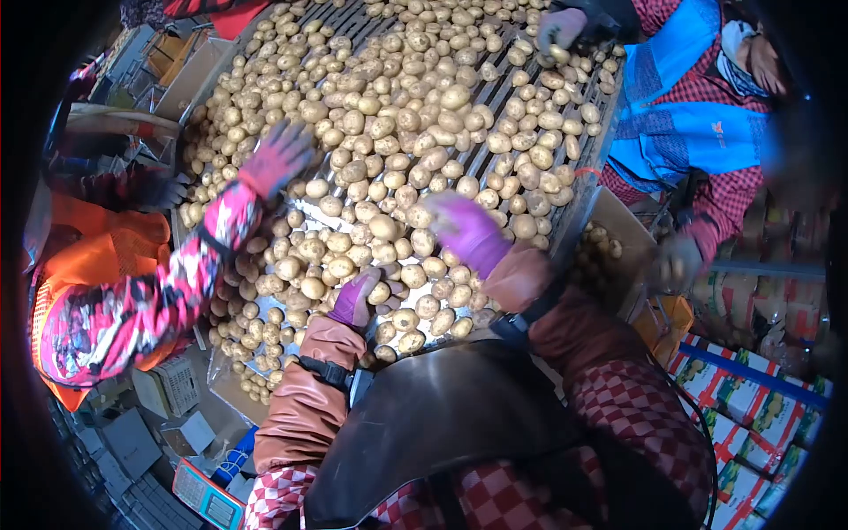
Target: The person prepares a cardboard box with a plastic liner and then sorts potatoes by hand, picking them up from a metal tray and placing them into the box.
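Note:
My left hand (353,299), in a purple glove with grey fingers, is closed around a potato (379,293) at the near end of the sorting table. Over the heap to the right is my right hand (470,233), gloved in purple and smeared by motion; its fingers point toward the potatoes beneath. Loose potatoes (382,227) of mixed sizes surround both hands. They lie thickly across dark slatted bars (484,91) farther back and on a pale metal surface (323,215) closer to me.
At left, a co-worker's pink-gloved hand (281,157) reaches over the potatoes. Another person's gloved hand (563,28) is at the top right. A cardboard box (618,212) with potatoes stands right of the table. Printed cartons (751,397) are stacked lower right; a scale (208,496) sits lower left.

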Available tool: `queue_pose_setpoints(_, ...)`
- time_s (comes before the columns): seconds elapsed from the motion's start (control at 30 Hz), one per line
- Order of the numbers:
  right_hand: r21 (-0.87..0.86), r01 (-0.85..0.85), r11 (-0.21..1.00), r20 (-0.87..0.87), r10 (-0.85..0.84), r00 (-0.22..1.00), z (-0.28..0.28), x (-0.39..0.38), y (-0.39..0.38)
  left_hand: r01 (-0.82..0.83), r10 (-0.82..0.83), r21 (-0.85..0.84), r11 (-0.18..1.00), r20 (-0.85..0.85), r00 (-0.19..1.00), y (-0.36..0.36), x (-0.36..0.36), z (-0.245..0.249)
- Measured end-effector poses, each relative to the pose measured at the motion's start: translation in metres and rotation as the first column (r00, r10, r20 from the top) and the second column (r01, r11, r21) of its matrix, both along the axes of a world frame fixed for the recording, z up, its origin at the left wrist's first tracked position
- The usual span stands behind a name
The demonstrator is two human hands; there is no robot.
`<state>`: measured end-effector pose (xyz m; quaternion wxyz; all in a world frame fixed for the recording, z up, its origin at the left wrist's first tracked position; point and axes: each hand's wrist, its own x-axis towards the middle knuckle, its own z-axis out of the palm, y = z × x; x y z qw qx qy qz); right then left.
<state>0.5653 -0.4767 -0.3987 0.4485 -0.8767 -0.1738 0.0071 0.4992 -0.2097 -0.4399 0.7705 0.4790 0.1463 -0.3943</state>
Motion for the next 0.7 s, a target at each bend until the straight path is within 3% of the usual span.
queue_pose_setpoints(0.07, 0.190, 0.233, 0.954, 0.002, -0.237, 0.971, -0.015, 0.020, -0.033, 0.038, -0.038, 0.042, 0.998, 0.018, 0.999, -0.001, 0.001, 0.003)
queue_pose_setpoints(0.13, 0.136, 0.433, 0.891, -0.084, -0.425, 0.901, -0.003, 0.052, -0.058, 0.068, -0.068, 0.057, 0.996, -0.001, 0.998, -0.003, 0.002, 0.006)
queue_pose_setpoints(0.2, 0.084, 0.517, 0.852, -0.051, -0.514, 0.856, -0.014, 0.088, -0.081, 0.084, -0.083, 0.030, 0.996, -0.017, 0.996, -0.002, 0.003, 0.000)
queue_pose_setpoints(0.3, -0.266, 0.524, 0.809, 0.061, -0.529, 0.847, 0.003, 0.126, -0.074, 0.085, -0.084, 0.042, 0.996, -0.010, 0.996, -0.004, 0.003, 0.005)
queue_pose_setpoints(0.4, -0.562, 0.323, 0.762, 0.200, -0.253, 0.946, -0.021, 0.152, -0.069, 0.088, -0.088, 0.054, 0.995, -0.010, 0.996, -0.002, 0.003, 0.007)
queue_pose_setpoints(0.43, -0.639, 0.324, 0.697, 0.191, -0.265, 0.945, -0.023, 0.156, -0.066, 0.088, -0.088, 0.053, 0.995, -0.003, 0.996, -0.002, 0.003, 0.008)
queue_pose_setpoints(0.5, -0.272, 0.304, 0.913, -0.003, -0.316, 0.949, -0.043, 0.163, -0.084, 0.100, -0.101, -0.025, 0.995, -0.030, 0.994, 0.002, 0.005, 0.001)
queue_pose_setpoints(0.53, -0.065, 0.299, 0.952, -0.110, -0.305, 0.946, -0.050, 0.164, -0.090, 0.106, -0.106, -0.015, 0.994, -0.024, 0.994, 0.003, 0.004, 0.000)
queue_pose_setpoints(0.57, 0.356, 0.509, 0.784, -0.509, -0.294, 0.809, -0.041, 0.156, -0.088, 0.111, -0.111, -0.005, 0.994, -0.018, 0.994, 0.002, 0.005, 0.000)
queue_pose_setpoints(0.6, 0.480, 0.657, 0.582, -0.662, -0.251, 0.706, -0.004, 0.140, -0.084, 0.117, -0.117, 0.006, 0.993, -0.014, 0.993, 0.002, 0.004, 0.000)
queue_pose_setpoints(0.67, 0.698, 0.694, 0.176, -0.713, 0.095, 0.694, 0.026, 0.111, -0.082, 0.110, -0.109, 0.003, 0.994, -0.018, 0.994, 0.003, 0.004, -0.003)
queue_pose_setpoints(0.7, 0.681, 0.535, 0.500, -0.589, -0.060, 0.806, 0.008, 0.108, -0.096, 0.106, -0.106, 0.007, 0.994, -0.019, 0.994, 0.002, 0.004, -0.002)
